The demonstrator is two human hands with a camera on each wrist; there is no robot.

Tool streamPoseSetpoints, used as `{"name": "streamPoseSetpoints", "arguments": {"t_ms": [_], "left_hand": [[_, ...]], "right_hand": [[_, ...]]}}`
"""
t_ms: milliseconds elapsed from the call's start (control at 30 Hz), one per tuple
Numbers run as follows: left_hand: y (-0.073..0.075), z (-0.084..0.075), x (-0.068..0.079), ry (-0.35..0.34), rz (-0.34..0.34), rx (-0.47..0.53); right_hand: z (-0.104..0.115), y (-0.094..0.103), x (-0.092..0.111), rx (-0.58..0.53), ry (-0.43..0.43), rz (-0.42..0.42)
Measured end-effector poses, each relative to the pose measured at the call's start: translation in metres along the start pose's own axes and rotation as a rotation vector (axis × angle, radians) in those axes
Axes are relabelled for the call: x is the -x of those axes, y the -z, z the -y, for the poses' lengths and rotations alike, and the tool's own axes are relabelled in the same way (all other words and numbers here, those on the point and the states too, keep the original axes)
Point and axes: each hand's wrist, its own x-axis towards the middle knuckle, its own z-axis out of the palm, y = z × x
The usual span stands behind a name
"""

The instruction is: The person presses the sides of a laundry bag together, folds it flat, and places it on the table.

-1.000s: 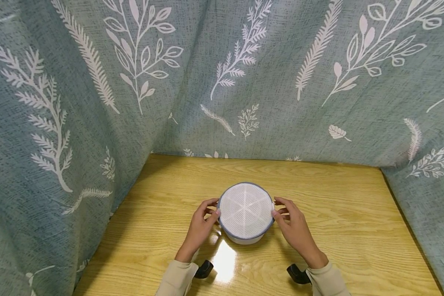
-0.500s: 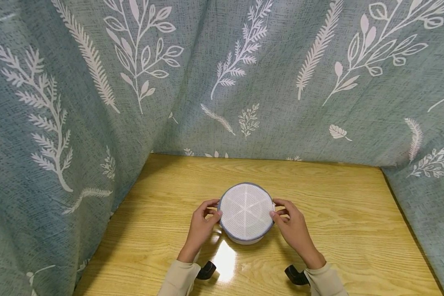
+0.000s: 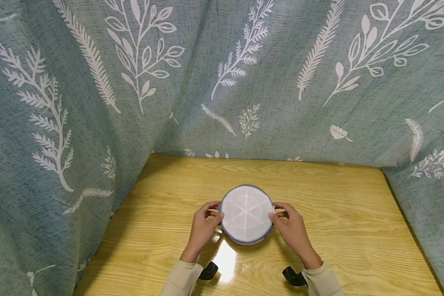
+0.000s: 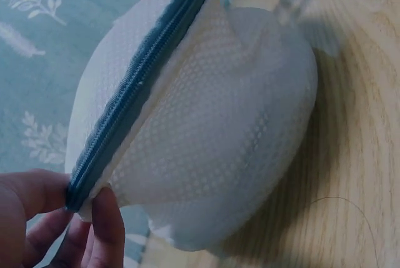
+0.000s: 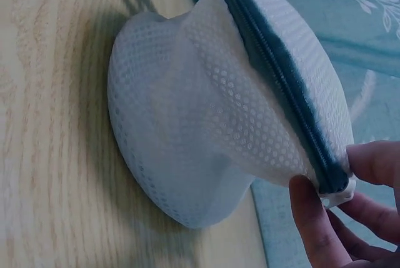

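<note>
A round white mesh laundry bag [image 3: 246, 213] is on the wooden table, its top panel edged by a blue-grey zipper [image 4: 134, 90]. My left hand [image 3: 203, 226] pinches the zippered edge at the left, thumb on one side and fingers on the other. Opposite it, my right hand [image 3: 291, 228] pinches the same edge, where a small white tab [image 5: 340, 196] shows beside the zipper's end. Seen from the wrists, the zippered edge is pulled up and slanted, while the soft mesh side sags in folds toward the tabletop. The inside of the bag is hidden.
The wooden table [image 3: 336, 205] is walled by blue-green curtains [image 3: 274, 82] with white leaf prints at the back and both sides. Black wrist mounts [image 3: 294, 276] stick out inward from the beige sleeves [image 3: 183, 277]. A bright glare patch lies on the wood near the bag.
The bag's top has shifted slightly toward the person, and less of its lower side shows. Both thumbs sit a little farther in over the edge; both hands keep their grip.
</note>
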Motion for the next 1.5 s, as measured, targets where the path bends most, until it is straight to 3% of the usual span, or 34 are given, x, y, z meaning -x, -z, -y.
{"name": "streamPoseSetpoints", "arguments": {"t_ms": [433,1033,1500], "left_hand": [[-0.004,0.003,0.0,0.026,-0.01,-0.037],[-0.005,0.02,-0.001,0.07,-0.001,-0.106],[-0.007,0.029,-0.002,0.057,-0.015,-0.201]], "right_hand": [[-0.007,-0.003,-0.001,0.026,-0.054,0.007],[-0.024,-0.012,-0.004,0.056,-0.105,0.015],[-0.028,-0.014,-0.004,0.101,-0.123,0.04]]}}
